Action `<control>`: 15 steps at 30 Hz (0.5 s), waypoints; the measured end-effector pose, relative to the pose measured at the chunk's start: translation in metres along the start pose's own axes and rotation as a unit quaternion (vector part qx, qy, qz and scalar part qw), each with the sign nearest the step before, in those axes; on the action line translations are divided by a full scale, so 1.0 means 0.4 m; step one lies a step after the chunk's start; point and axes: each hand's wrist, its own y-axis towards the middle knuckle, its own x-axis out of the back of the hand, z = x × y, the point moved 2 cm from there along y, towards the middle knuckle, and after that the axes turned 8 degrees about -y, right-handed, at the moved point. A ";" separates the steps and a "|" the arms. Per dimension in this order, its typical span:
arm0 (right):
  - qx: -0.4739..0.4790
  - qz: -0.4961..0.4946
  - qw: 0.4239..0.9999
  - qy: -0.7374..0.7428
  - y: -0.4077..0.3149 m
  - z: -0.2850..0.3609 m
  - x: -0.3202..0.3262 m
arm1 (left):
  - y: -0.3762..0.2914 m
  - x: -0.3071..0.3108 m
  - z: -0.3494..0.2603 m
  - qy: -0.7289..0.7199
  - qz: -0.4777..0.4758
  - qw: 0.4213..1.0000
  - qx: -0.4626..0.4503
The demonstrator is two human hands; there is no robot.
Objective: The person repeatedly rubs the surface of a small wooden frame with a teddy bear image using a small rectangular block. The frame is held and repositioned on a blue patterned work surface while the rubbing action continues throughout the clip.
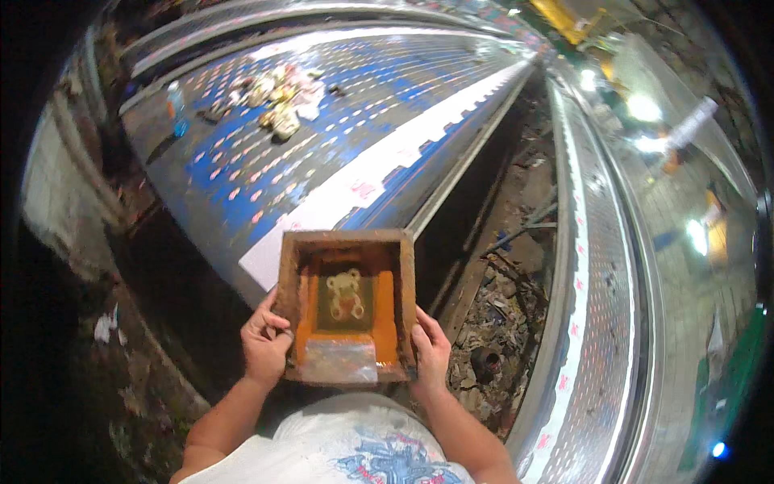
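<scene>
A small wooden screen-printing frame (409, 272) is held level in front of my body. My left hand (266, 342) grips its left side and my right hand (431, 351) its right side, with the thumbs on the near part. Inside the frame, orange-brown borders surround a darker mesh panel with a pale teddy-bear stencil (346, 295). A piece of shiny plastic film or tape (340, 361) covers the inner near edge. Just beyond the frame, a white strip (338, 196) with small pink-red prints runs along the edge of a long printing table (205, 199).
On the table's blue-stained top lie a heap of crumpled rags (281, 97) and a plastic bottle (176, 109) with blue liquid. A second long table (595, 351) with printed strips runs along the right. Debris and a dark pot (485, 361) litter the ground between the tables.
</scene>
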 end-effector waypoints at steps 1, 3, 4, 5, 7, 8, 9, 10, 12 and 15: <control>-0.006 0.038 0.999 -0.029 0.032 -0.012 -0.025 | -0.010 0.029 0.002 0.022 -0.027 0.999 -0.001; 0.016 0.133 0.989 -0.058 0.092 -0.010 -0.060 | -0.014 0.037 -0.014 -0.040 -0.068 0.997 -0.008; 0.030 0.180 0.981 -0.063 0.117 -0.013 -0.081 | -0.023 0.058 -0.019 -0.030 -0.094 0.995 -0.010; 0.008 0.231 0.972 -0.048 0.141 -0.040 -0.094 | -0.044 0.079 -0.022 -0.020 -0.120 0.993 -0.011; 0.001 0.288 0.955 -0.065 0.165 -0.047 -0.141 | -0.086 0.128 -0.035 0.026 -0.177 0.984 -0.007; 0.007 0.332 0.941 -0.069 0.172 -0.053 -0.167 | -0.115 0.157 -0.042 0.047 -0.207 0.977 -0.007; 0.019 0.375 0.924 -0.075 0.177 -0.053 -0.189 | -0.147 0.176 -0.048 0.042 -0.237 0.970 -0.031; -0.001 0.415 0.908 -0.050 0.187 -0.082 -0.210 | -0.190 0.205 -0.052 0.085 -0.274 0.958 -0.027; 0.035 0.475 0.877 -0.062 0.205 -0.083 -0.247 | -0.268 0.225 -0.059 0.124 -0.340 0.931 -0.040; 0.121 0.513 0.846 -0.083 0.267 -0.088 -0.289 | -0.297 0.186 -0.043 0.118 -0.408 0.902 -0.081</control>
